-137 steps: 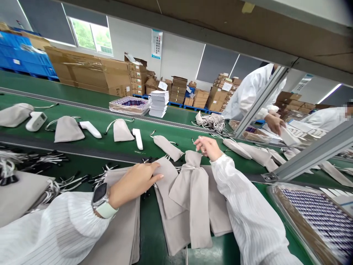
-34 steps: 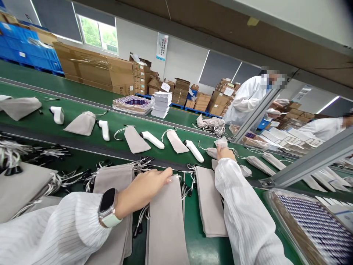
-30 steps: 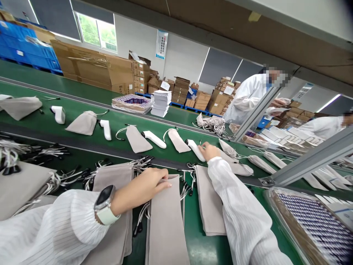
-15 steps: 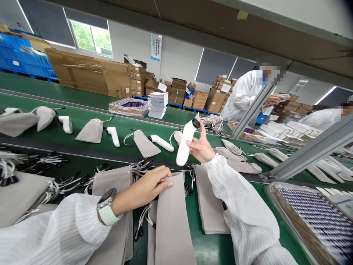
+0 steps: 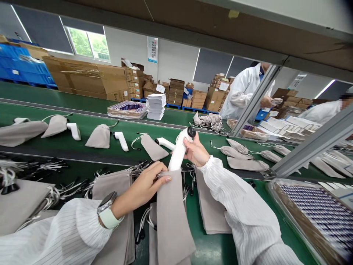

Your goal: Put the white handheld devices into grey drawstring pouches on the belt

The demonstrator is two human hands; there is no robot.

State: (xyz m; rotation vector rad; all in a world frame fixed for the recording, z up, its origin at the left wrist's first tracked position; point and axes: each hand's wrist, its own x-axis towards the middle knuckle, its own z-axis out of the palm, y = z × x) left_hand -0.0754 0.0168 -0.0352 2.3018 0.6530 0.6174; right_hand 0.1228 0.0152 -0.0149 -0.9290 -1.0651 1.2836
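Note:
My left hand pinches the top edge of a grey-beige drawstring pouch between thumb and fingers. In my right hand is a white handheld infrared thermometer with a round black end, held tilted. Its lower end meets the pouch's mouth; how deep it has entered is hidden. Flat pouches lie under and beside this one, including a stack to the right and another stack to the left, with white cords and black cord ends.
On the green conveyor behind are filled pouches and more white thermometers. At right stands a plastic-wrapped tray of batteries. A slanted metal post rises on the right, under an overhead shelf. A co-worker in white stands across the line.
My right hand has brought the thermometer down and left, to the pouch's mouth. The left hand keeps its hold on the pouch. Items on the far conveyor have shifted right.

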